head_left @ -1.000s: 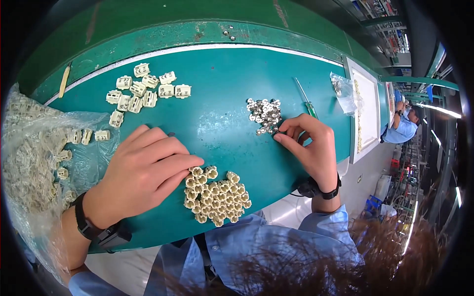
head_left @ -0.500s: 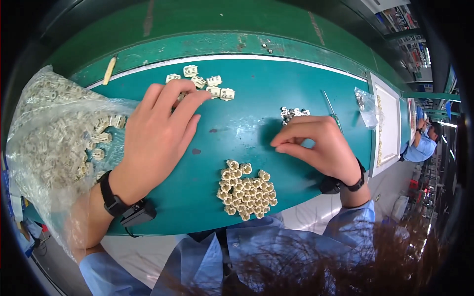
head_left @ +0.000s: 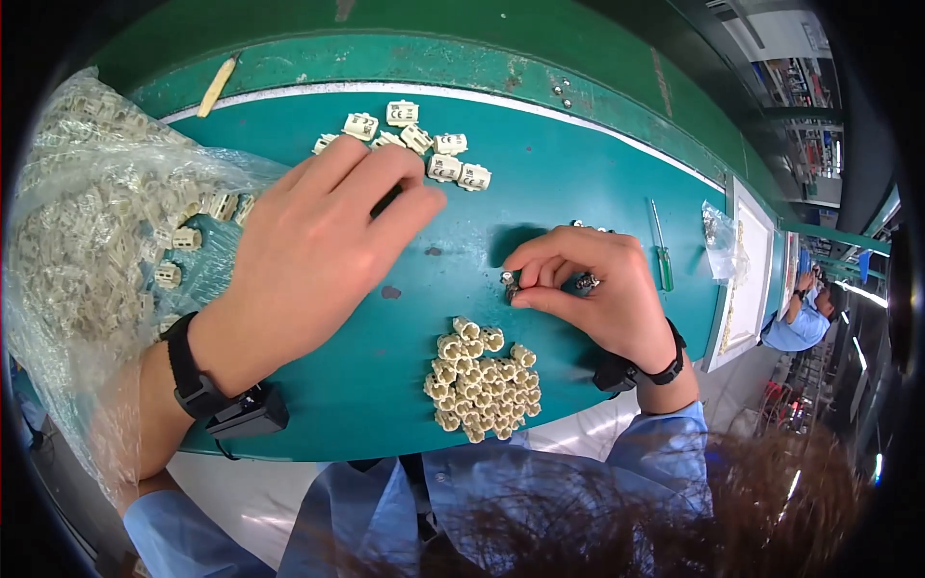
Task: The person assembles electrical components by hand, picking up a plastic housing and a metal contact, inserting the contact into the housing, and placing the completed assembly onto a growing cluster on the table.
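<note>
My left hand (head_left: pixel 313 255) is bent over the near side of a loose group of cream plastic connector housings (head_left: pixel 444 168). Its fingers curl downward and their tips are hidden, so whatever they grip cannot be made out. To the right, my right hand (head_left: pixel 602 284) pinches a small shiny metal part (head_left: pixel 510 286) between thumb and forefinger. More small metal pieces (head_left: pixel 586 281) show in the curl of its other fingers. Behind that hand, a few metal parts (head_left: pixel 593 228) are partly visible on the green mat. Nearest to me stands a cluster of cream hollow housings (head_left: pixel 487 393), open ends up.
A clear plastic bag (head_left: pixel 92 222) full of cream housings covers the left side. A green-handled screwdriver (head_left: pixel 665 268), a small clear bag (head_left: pixel 718 241) and a white tray (head_left: pixel 729 332) lie at right. A yellowish stick-like tool (head_left: pixel 217 87) is at the far left edge. Another person (head_left: pixel 800 323) works beyond.
My left hand's fingers have curled in more over the housings. My right hand has moved slightly left, and a metal part now shows in its pinch. The view has shifted a little.
</note>
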Demonstrator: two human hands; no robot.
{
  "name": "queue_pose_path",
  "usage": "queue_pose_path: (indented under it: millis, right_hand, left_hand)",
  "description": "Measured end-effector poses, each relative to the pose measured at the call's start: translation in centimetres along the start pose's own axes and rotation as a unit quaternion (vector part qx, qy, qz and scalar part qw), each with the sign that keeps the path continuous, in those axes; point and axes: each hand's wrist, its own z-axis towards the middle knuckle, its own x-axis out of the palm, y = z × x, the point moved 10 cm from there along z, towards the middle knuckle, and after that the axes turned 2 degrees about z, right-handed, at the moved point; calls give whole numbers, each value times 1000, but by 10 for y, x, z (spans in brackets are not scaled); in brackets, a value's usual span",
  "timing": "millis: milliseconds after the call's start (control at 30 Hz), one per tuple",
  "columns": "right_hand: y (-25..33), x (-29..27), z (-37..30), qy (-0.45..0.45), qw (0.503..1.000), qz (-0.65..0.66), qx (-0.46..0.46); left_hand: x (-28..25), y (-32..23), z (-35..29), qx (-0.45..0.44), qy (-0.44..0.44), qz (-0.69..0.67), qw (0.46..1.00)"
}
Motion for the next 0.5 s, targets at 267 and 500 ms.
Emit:
queue_pose_path:
  millis: [267,500]
  right_hand:
    - [-6,-10,-8,-15,1000,-10,-16]
    - [12,-3,-1,-34,994,-81,-59]
  left_hand:
    - [10,-20,-7,70,30,-107,991]
    - [17,-25,-7,63,52,-219,972]
